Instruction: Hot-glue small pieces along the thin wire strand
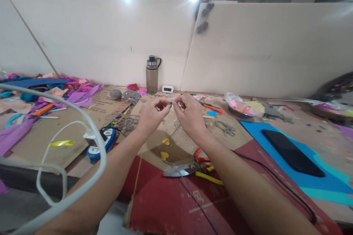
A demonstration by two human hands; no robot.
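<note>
My left hand point(155, 116) and my right hand point(190, 116) are raised over the cardboard, thumbs and forefingers pinched, fingertips meeting. A tiny dark bit shows between the tips, too small to name. From beneath my right hand a thin grey cord point(174, 131) slants down to two yellow heart-shaped pieces point(164, 155). It seems to run on over the scissors' blade and down the red cardboard. Below my hands lie scissors point(182, 170) with orange-red handles, partly behind my right forearm, and a yellow-handled tool point(209, 179) whose head is hidden.
Left are a blue tape measure point(110, 137), a white cable point(95, 136), tangled cord point(128, 124) and coloured scraps point(74, 95). Behind stand a bottle point(152, 77) and a small white clock point(167, 89). Right are a cord bundle point(224, 127), a filled bowl point(239, 112) and a black phone point(292, 152) on blue sheets.
</note>
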